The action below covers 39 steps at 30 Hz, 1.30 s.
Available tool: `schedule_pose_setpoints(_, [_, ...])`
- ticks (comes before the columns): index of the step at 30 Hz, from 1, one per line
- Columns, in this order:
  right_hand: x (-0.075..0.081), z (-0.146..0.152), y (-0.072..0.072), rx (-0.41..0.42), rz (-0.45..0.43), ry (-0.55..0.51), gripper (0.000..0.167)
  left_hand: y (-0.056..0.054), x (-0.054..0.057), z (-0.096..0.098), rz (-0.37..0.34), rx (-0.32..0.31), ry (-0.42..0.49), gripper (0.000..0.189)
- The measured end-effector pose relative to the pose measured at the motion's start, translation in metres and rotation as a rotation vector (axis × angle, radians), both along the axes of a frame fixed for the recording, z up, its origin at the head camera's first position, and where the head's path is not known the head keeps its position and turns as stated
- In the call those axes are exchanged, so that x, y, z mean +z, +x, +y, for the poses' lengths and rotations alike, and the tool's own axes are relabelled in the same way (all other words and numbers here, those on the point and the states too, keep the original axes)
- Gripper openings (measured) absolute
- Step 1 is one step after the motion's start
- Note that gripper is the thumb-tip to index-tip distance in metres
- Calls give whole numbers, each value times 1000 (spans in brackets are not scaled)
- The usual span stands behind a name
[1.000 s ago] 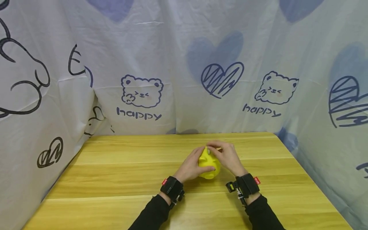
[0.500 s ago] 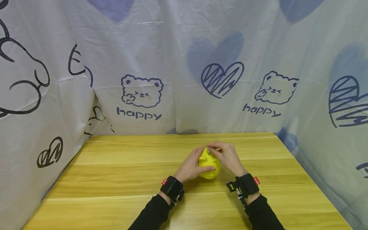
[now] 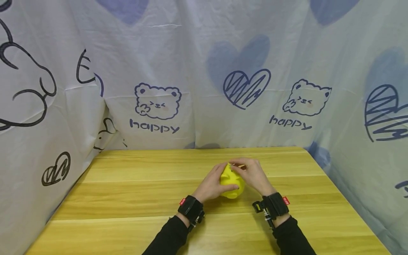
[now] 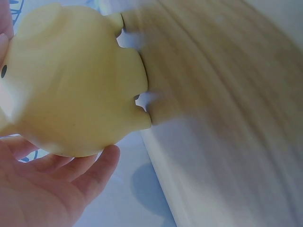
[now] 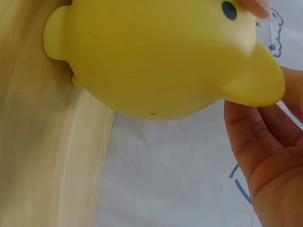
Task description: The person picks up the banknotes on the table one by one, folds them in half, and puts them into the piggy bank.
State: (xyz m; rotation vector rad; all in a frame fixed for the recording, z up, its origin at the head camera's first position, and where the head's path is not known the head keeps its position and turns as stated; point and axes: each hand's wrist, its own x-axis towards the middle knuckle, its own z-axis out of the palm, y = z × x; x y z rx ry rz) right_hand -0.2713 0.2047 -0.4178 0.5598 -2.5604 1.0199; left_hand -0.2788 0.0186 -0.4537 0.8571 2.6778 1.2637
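Observation:
A yellow piggy bank (image 3: pixel 232 183) with rounded ears stands on the table between the two hands. My left hand (image 3: pixel 208 183) holds its left side, thumb across the front and fingers toward the top. In the left wrist view the fingers of the left hand (image 4: pixel 52 184) lie along the yellow body (image 4: pixel 75 85), whose stubby feet meet the wood. My right hand (image 3: pixel 253 174) is at the top of the bank, thumb and index finger pinching a small silvery coin (image 3: pixel 231 166), mostly hidden by the fingertips. In the right wrist view, the right hand (image 5: pixel 270 151) is behind an ear (image 5: pixel 258 80).
The wooden table (image 3: pixel 137 198) extends on both sides of the hands. Behind it and at its sides hangs a pale cloth (image 3: pixel 204 117) printed with hearts and bears. A black camera band (image 3: pixel 276 205) sits on the right wrist, another band (image 3: pixel 191 209) on the left.
Less of the silvery coin shows between the right fingertips than before, and those fingers have dipped slightly toward the bank's top. The left hand and the piggy bank have stayed in place.

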Motion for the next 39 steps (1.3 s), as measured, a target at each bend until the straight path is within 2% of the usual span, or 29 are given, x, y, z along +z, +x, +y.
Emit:
schedule_pose_setpoints(19, [-4, -1, -2, -9, -14, -6, 22, -1, -2, 0, 2, -3, 2, 87])
schedule_pose_setpoints(39, [-5, -1, 0, -11, -11, 49, 20, 0, -1, -1, 17, -12, -2, 90])
